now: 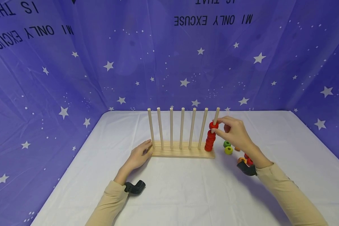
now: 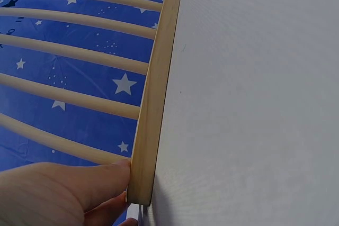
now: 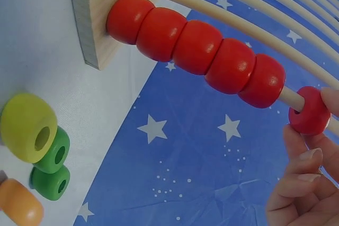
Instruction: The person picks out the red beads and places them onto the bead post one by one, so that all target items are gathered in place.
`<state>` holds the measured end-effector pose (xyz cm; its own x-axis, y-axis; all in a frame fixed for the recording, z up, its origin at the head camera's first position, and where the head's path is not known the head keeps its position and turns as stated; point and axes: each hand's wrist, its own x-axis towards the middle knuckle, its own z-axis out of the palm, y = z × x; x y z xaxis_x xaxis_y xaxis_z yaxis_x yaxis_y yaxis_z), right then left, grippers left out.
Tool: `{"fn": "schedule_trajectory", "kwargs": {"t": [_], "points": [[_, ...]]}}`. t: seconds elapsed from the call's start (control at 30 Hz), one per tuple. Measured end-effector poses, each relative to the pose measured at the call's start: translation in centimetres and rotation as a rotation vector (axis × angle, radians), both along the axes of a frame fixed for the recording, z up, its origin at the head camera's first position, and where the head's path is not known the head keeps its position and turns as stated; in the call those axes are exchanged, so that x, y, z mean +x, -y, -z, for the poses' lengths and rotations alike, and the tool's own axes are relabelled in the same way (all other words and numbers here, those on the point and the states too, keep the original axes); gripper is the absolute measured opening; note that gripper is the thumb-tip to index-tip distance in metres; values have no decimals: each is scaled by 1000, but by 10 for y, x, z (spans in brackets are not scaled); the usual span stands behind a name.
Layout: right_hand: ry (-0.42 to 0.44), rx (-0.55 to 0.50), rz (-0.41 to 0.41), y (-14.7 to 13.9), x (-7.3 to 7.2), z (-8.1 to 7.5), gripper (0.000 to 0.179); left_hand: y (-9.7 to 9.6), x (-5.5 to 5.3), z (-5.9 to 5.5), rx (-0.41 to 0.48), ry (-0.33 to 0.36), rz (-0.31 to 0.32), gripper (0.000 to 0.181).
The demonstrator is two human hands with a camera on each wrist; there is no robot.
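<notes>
A wooden base (image 1: 183, 153) carries a row of several upright pegs. On the rightmost peg (image 1: 217, 113) sits a stack of several red beads (image 3: 198, 47). Just above that stack, my right hand (image 1: 235, 131) pinches another red bead (image 3: 309, 110) that is threaded on the same peg, with a short gap of bare wood below it. At the other end, my left hand (image 1: 139, 155) holds the base's left end, thumb on the wood in the left wrist view; some of its fingers are hidden there.
Loose beads lie right of the base: a yellow bead (image 1: 228, 150), a green bead (image 1: 227, 143), an orange bead (image 1: 242, 160) and a red bead (image 1: 250, 162), partly behind the right wrist. A purple star-printed curtain (image 1: 169, 62) stands behind the white table (image 1: 169, 191).
</notes>
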<state>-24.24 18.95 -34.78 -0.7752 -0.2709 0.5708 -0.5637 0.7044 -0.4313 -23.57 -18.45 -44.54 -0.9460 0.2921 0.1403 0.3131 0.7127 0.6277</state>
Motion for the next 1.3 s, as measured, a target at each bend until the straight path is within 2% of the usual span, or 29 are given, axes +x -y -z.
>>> {"fn": "schedule_trajectory", "kwargs": {"t": [0.4, 0.8, 1.3], "points": [[-1, 1, -30, -1, -2, 5, 25, 0, -1, 1, -8, -9, 6, 47], [23, 15, -23, -1, -2, 8, 24, 0, -1, 0, -11, -2, 3, 48], [107, 31, 10, -2, -2, 12, 26, 0, -1, 0, -17, 0, 1, 48]]}}
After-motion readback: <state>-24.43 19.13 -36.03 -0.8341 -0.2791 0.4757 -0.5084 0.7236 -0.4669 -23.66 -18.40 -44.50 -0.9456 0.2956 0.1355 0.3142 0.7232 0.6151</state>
